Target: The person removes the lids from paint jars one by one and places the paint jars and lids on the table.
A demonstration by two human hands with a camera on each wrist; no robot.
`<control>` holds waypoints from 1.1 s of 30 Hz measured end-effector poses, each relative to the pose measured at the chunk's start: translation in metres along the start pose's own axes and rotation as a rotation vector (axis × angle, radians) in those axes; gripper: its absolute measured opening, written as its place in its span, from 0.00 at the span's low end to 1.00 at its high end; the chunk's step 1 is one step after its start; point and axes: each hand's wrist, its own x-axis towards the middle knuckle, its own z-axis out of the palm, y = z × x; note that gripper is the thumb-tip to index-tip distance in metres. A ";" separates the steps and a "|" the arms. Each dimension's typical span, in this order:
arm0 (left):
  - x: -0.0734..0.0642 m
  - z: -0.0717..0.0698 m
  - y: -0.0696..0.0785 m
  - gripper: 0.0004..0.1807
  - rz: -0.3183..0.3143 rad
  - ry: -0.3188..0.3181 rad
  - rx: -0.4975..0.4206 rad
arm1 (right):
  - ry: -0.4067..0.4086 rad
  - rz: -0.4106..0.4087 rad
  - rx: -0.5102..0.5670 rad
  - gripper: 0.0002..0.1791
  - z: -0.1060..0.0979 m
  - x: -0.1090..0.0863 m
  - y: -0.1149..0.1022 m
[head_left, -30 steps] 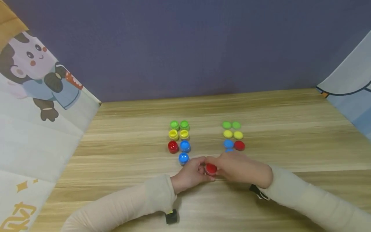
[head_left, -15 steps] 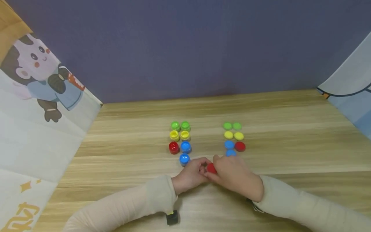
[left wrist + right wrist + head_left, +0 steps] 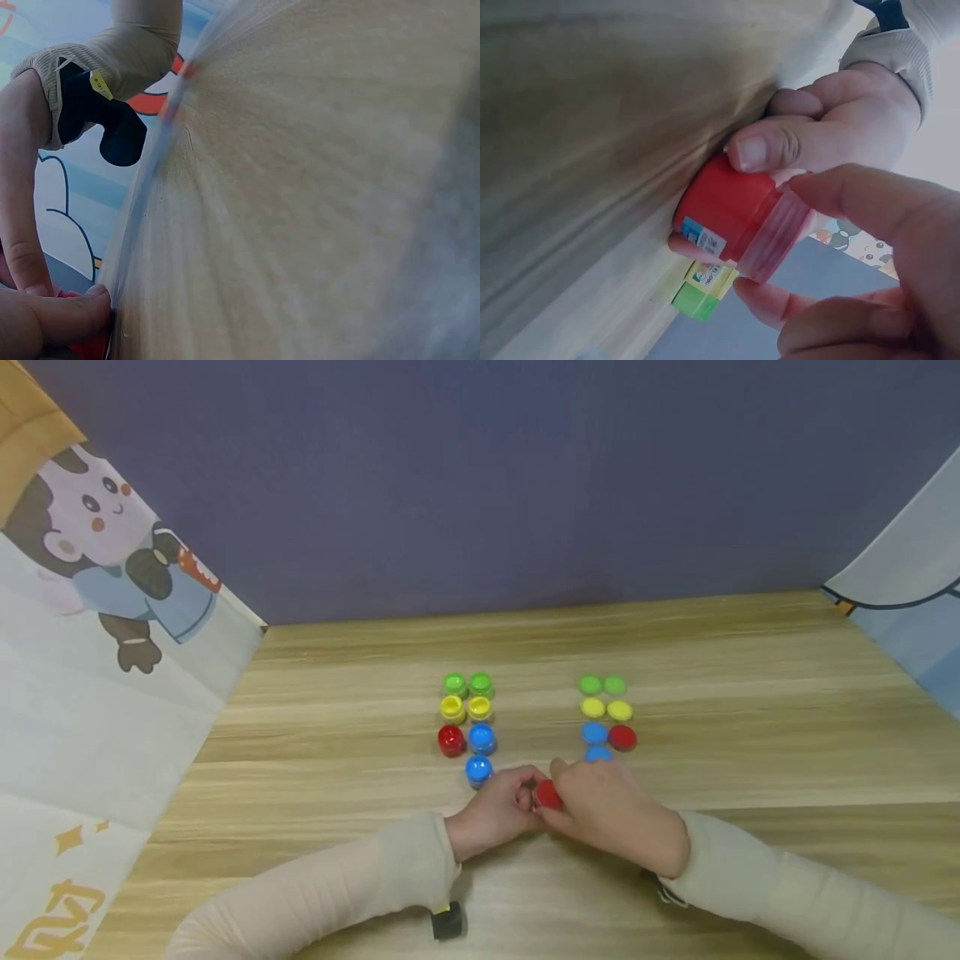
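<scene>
Low over the table, both hands meet at a small red paint jar (image 3: 547, 794). My left hand (image 3: 498, 806) grips its body from the left, thumb along the red side (image 3: 724, 202) in the right wrist view. From the right, my right hand (image 3: 618, 818) pinches the ribbed, pinkish lid (image 3: 775, 236) between thumb and fingers. The jar lies tilted in the right wrist view, a small label on its side. Fingers cover most of it in the left wrist view, where only a bit of red (image 3: 90, 346) shows.
Beyond the left hand stand uncapped paint jars: two green (image 3: 481, 685), two yellow (image 3: 479, 709), two blue (image 3: 482, 739) and one red (image 3: 451, 741). Lids in matching colours, such as a red lid (image 3: 622, 737) and a blue lid (image 3: 595, 733), lie beyond the right hand.
The right hand has turned about the jar, its thumb now on the near side and its wrist closer in. The left hand keeps its grip; the other jars and lids stay put.
</scene>
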 end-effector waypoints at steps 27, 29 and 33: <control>-0.001 -0.002 0.004 0.20 -0.031 -0.023 -0.029 | -0.178 -0.130 0.122 0.16 -0.018 0.005 0.012; 0.000 -0.002 0.003 0.17 -0.027 -0.019 -0.019 | -0.151 -0.101 0.118 0.18 -0.015 0.004 0.010; 0.000 -0.002 0.001 0.13 -0.030 -0.014 -0.019 | -0.101 -0.031 0.069 0.20 -0.006 0.003 0.005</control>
